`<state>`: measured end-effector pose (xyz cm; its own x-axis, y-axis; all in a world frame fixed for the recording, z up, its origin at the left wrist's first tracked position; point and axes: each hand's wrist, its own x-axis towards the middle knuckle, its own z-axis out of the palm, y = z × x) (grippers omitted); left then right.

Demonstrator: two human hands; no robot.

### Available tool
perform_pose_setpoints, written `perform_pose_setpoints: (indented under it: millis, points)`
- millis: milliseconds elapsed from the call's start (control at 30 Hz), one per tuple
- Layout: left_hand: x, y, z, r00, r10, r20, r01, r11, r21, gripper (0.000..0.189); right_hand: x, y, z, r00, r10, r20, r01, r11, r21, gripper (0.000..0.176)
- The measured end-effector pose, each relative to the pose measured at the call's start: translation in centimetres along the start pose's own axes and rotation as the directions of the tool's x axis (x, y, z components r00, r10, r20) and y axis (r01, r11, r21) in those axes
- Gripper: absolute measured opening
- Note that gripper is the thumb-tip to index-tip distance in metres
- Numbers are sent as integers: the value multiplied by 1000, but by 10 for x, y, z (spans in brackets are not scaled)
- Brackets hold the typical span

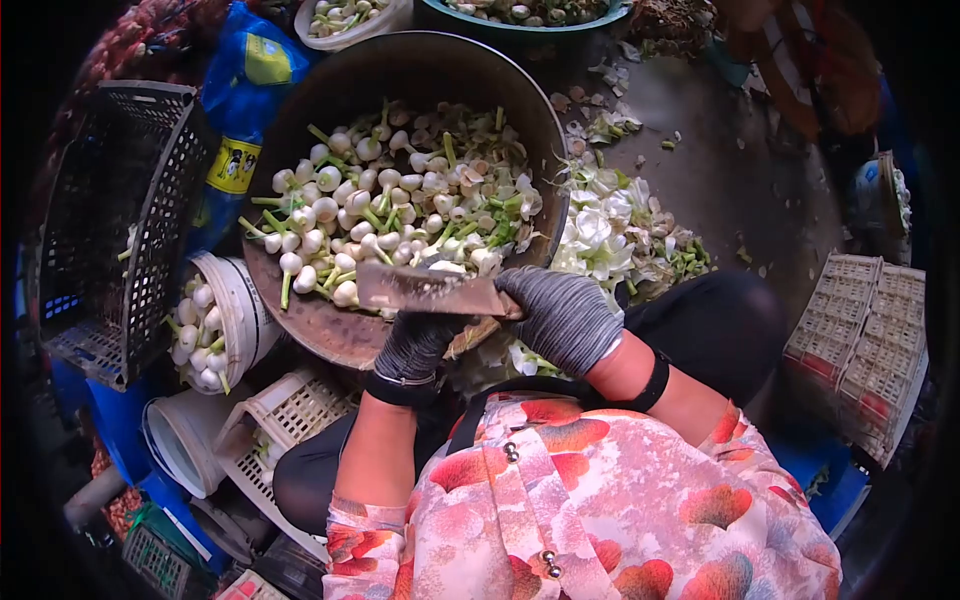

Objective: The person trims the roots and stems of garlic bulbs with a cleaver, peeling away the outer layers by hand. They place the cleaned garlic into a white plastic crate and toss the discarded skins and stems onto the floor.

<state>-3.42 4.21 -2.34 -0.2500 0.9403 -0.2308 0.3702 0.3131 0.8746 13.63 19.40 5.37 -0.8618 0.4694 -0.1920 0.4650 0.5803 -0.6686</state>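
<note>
My right hand [562,318], in a grey glove, grips the handle of a wide cleaver [425,290] held flat across the near rim of a big dark round pan [300,330]. The pan holds several white bulbs with green stems [380,210], some trimmed. My left hand [415,345], in a dark glove, is curled just under the blade at the pan's near edge. Its fingertips are hidden by the blade, so what it holds does not show.
A heap of white peelings and green trimmings [610,230] lies right of the pan. A white bucket of bulbs [215,325], an empty bucket [185,440] and a black crate [120,220] crowd the left. White crates [860,350] stand right.
</note>
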Motion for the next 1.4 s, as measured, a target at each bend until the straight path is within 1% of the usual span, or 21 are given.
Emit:
perform_pose_setpoints:
  millis: [33, 67, 100, 133, 200, 333, 533, 600, 633, 700, 767, 833, 867, 933, 1033, 1067, 1100, 1133, 1200, 1267, 1400]
  points:
    - [-5, -12, 3, 985, 171, 1, -166, 958, 232, 48, -3, 0, 4, 999, -45, 1, 45, 999, -3, 25]
    - [-18, -22, 6, 990, 138, -20, -131, 973, 191, 48, -7, 0, 8, 996, -89, 2, 89, 996, -7, 24]
    - [-22, -18, 9, 948, 311, -64, -261, 877, 403, 47, -9, -2, 12, 992, -118, -36, 118, 993, -13, 23]
    - [-25, -14, 12, 874, 475, -105, -319, 724, 612, 46, -13, -3, 13, 990, -139, -22, 138, 990, -20, 21]
    - [-30, -15, 13, 843, 529, -103, -345, 677, 650, 46, -18, -7, 11, 984, -178, 5, 178, 983, -36, 18]
    - [-37, -21, 13, 884, 457, -101, -355, 795, 492, 47, -25, -15, 13, 986, -161, 40, 163, 984, -66, 13]
    - [-47, -30, 30, 882, 457, -117, -355, 806, 474, 48, -28, -12, 21, 986, -155, 52, 159, 984, -84, 12]
    - [-46, -26, 30, 883, 436, -176, -343, 853, 393, 48, -28, -9, 24, 986, -158, 61, 163, 984, -73, 13]
    - [-46, -16, 28, 875, 392, -282, -341, 915, 216, 49, -29, -7, 26, 985, -158, 68, 162, 985, -65, 13]
    - [-48, -12, 22, 892, 371, -260, -284, 905, 318, 50, -30, -3, 30, 980, -195, 42, 198, 978, -64, 13]
    - [-49, -4, 17, 928, 289, -236, -231, 941, 245, 50, -28, 7, 39, 980, -198, -7, 197, 978, -69, 13]
    - [-46, 35, 9, 971, 159, -178, -164, 986, -10, 50, -27, 23, 46, 983, -162, -81, 156, 984, -83, 14]
    - [-50, 57, 8, 980, -149, -132, 65, 865, -498, 52, -24, 27, 41, 996, -65, -56, 60, 995, -85, 16]
    - [-54, 78, 3, 976, -131, -175, 34, 881, -471, 53, -18, 30, 32, 991, 131, -5, -131, 987, -90, 19]
    - [-48, 64, 3, 976, -138, -167, 25, 838, -544, 57, -16, 17, 30, 983, 166, -75, -143, 958, 247, 31]
    - [-43, 60, 7, 971, -53, -235, -64, 884, -464, 59, -15, 13, 29, 977, 198, -78, -160, 925, 345, 34]
    - [-38, 59, 11, 959, 28, -280, -137, 917, -376, 61, -15, 11, 37, 978, 180, -107, -99, 848, 520, 39]
    - [-35, 60, 15, 944, 112, -311, -204, 938, -281, 63, -18, -10, 13, 940, 296, 169, -328, 654, 681, 39]
    - [-28, 69, 16, 906, 254, -338, -271, 962, -5, 73, -18, -11, 16, 933, 222, 285, -358, 470, 807, 38]
    - [-26, 72, 17, 866, 390, -314, -281, 898, 339, 77, -15, -17, 15, 944, 202, 260, -328, 501, 801, 37]
    - [-35, 84, 14, 915, 238, -327, -96, 914, 395, 80, -15, -21, 18, 973, 171, 157, -224, 517, 826, 35]
